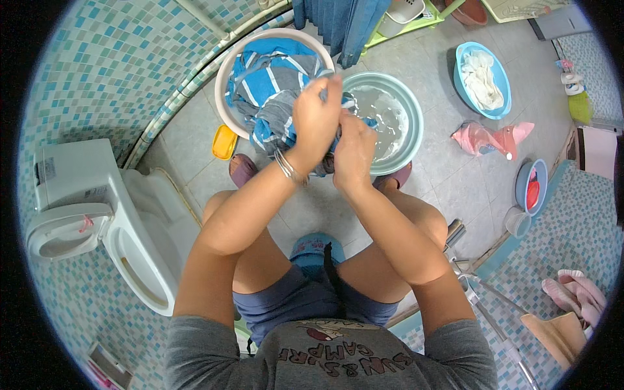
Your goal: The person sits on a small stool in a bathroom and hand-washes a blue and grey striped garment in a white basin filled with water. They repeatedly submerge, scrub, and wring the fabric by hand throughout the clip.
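A: Grip: left hand (314,123) and right hand (355,149), both closed on cloth?
B: Yes; finger placement partly hidden. Striped cloth (279,117): soft, wet-looking, crumpled, blue-grey-white.
A: Position?
B: Bunched beneath and between the hands, apparently continuing left into a round pale plastic basin (221,91).
A: Adjacent?
B: Round green basin (418,123), sudsy water (385,120).
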Tool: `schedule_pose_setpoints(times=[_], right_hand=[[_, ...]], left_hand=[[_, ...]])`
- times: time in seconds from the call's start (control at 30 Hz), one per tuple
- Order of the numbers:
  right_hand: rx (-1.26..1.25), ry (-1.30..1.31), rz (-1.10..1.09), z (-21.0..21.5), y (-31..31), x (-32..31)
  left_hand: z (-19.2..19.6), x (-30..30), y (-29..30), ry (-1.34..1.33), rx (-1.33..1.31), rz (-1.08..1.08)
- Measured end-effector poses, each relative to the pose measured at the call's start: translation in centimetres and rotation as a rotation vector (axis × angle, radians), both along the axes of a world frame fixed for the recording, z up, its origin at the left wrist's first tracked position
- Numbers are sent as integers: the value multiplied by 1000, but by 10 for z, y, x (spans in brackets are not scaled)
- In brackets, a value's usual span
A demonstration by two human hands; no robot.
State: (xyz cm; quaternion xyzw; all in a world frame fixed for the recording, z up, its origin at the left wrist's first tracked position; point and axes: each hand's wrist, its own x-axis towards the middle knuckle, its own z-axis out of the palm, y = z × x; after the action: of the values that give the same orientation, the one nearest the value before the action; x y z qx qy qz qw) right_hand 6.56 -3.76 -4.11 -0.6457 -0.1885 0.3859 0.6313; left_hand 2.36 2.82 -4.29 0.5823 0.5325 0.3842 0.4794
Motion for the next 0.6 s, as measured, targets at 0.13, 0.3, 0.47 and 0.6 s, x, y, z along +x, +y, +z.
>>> schedule_pose_setpoints(times=[0.13,0.3,0.47,0.6], right_hand=[[-129,213,-25,22,21,45],[-61,-54,59,13,6,6],[-78,404,0,7,13,26],[-48,205,75,-11,16,38]], left_hand=[[11,9,-45,156,274,-81],[-2,-3,-1,-28,-22,-27],[8,8,-32,75,211,37],[5,11,-25,105,179,-87]])
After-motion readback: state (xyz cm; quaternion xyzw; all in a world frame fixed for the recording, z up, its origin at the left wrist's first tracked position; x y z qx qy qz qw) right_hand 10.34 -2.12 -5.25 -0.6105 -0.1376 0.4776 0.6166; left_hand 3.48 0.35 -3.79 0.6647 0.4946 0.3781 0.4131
